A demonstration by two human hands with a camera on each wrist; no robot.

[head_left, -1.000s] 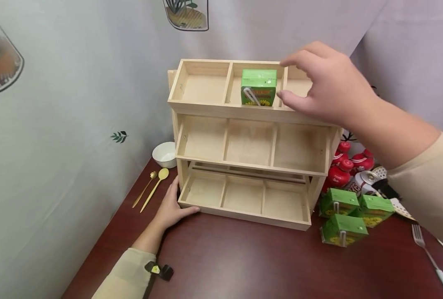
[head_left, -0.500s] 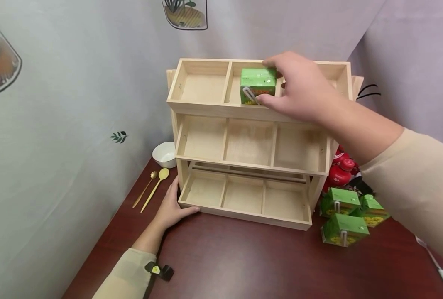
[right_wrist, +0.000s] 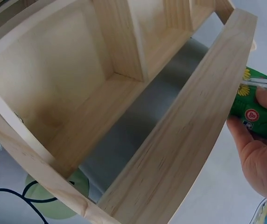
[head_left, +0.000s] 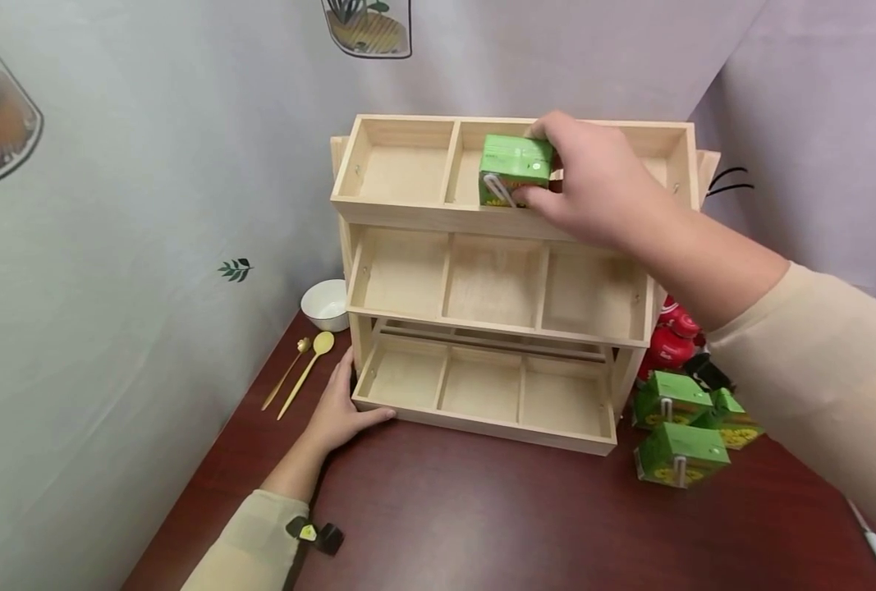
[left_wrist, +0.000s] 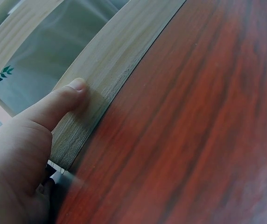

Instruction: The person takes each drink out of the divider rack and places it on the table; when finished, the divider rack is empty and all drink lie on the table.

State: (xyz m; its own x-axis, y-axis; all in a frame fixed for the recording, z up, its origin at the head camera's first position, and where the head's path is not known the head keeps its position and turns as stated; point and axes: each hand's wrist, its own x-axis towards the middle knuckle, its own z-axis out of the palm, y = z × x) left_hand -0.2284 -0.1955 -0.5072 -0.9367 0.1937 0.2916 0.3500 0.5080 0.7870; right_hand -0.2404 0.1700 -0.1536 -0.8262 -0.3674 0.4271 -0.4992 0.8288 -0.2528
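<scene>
A three-tier wooden shelf [head_left: 493,283] with divided trays stands on the table. In its top tier's middle compartment is a green juice box [head_left: 515,152] with a white straw on its front. My right hand [head_left: 600,180] pinches that box by its right part, thumb on the front and fingers behind; the right wrist view also shows the juice box [right_wrist: 255,105] between thumb and fingers. My left hand [head_left: 336,414] holds the bottom tier's left front corner. In the left wrist view its thumb [left_wrist: 61,102] lies on the front board [left_wrist: 110,65], while the other fingers are mostly hidden.
Several green juice boxes [head_left: 681,454] stand right of the shelf, near red bottles [head_left: 670,341] partly hidden by my right arm. To the left lie a gold spoon [head_left: 308,369] and a smaller gold utensil [head_left: 287,373], by a white bowl [head_left: 327,304]. A curtain [head_left: 149,205] hangs behind.
My right hand has moved left from beside the top tier's juice box and taken hold of it. The box has shifted slightly right. My left hand has stayed in place.
</scene>
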